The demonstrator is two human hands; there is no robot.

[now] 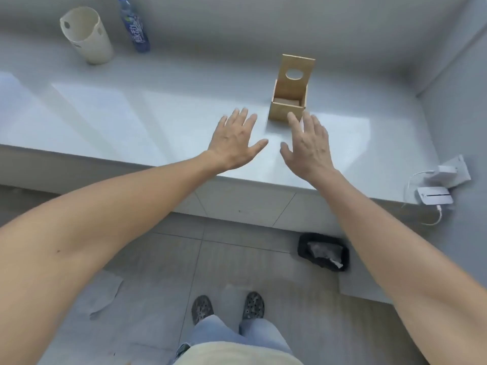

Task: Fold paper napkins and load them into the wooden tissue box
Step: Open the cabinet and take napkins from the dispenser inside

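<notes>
pale counter [131,106] holds cream holder [87,35], blue bottle [134,27], wooden box [288,101].

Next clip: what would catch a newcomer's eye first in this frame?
Two bare forearms reach over the pale counter, the left hand and right hand both open with fingers spread, holding nothing. Just beyond the right hand's fingertips stands the wooden tissue box, its lid with the round hole raised upright. Far left at the back stand a cream cylindrical container and a blue-labelled bottle.
</notes>
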